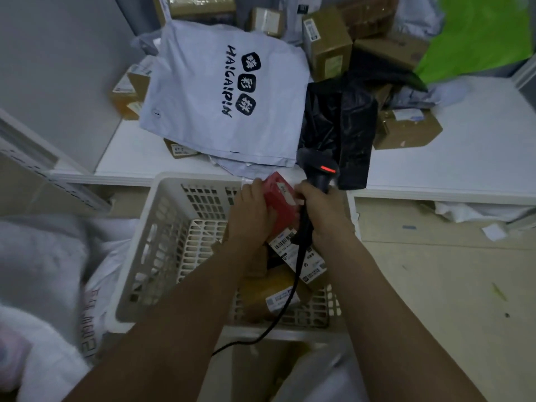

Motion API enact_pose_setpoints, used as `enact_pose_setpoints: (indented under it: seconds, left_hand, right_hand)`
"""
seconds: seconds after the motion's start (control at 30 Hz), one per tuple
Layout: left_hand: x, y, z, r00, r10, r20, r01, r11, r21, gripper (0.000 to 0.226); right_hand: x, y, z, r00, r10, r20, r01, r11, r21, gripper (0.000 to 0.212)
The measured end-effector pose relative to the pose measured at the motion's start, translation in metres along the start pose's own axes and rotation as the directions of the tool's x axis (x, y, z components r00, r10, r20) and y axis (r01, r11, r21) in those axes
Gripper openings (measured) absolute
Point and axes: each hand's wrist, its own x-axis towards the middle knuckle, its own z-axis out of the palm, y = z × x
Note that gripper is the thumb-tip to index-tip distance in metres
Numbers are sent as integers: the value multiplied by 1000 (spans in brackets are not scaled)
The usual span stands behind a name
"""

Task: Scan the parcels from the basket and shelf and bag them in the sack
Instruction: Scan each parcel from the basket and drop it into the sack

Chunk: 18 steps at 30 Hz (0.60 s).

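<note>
My left hand grips a small red parcel with a white barcode label, held above the white slatted basket. My right hand grips the handle of a black corded barcode scanner, whose red light glows; its fingers also touch the parcel's right side. In the basket lie brown cardboard parcels with labels. The white sack bulges at the left. On the white shelf behind lie a large white mailer bag with black print, a black plastic parcel and cardboard boxes.
A green bag sits at the shelf's back right. A brown box lies on the shelf to the right of the black parcel. The scanner cable runs down across the basket. Beige floor spreads to the right with paper scraps.
</note>
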Motion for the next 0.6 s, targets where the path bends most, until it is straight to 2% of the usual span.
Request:
enact_pose_setpoints:
  seconds: [0.07,0.17,0.23,0.33,0.4,0.47,0.53,0.6]
  left_hand:
    - [-6,-16,-9,987,97,129,-95,995,-23,68]
    - [-13,-31,-21,947,93,306,-95,995,-8,82]
    - [-16,-33,-24,939,49,339,-35,998,-47,84]
    - [-16,-39,-18,927,-87,364,171,963,-206,83]
    - [-13,-50,-1,908,-193,372,314,902,-297,84]
    - [-14,-49,-1,883,-264,389,421,811,-405,66]
    - [-15,-47,-4,849,-347,399,520,684,-511,49]
    - [-13,-51,0,801,-411,434,598,543,-590,55]
  right_hand:
    - [-6,0,-2,1000,-6,7,6,1000,15,8]
    - [-17,2,-3,999,30,25,-31,998,46,10]
    - [-20,6,-6,999,44,30,-46,996,70,18]
    - [-21,11,-10,999,35,-6,-34,999,32,15]
    - [-23,13,-14,998,19,-63,-23,998,-51,13]
    - [-19,19,-16,993,-32,-111,21,996,-92,13]
    - [-11,25,-15,987,-90,-133,74,990,-121,15]
    - [-1,30,-10,981,-137,-139,115,980,-160,19]
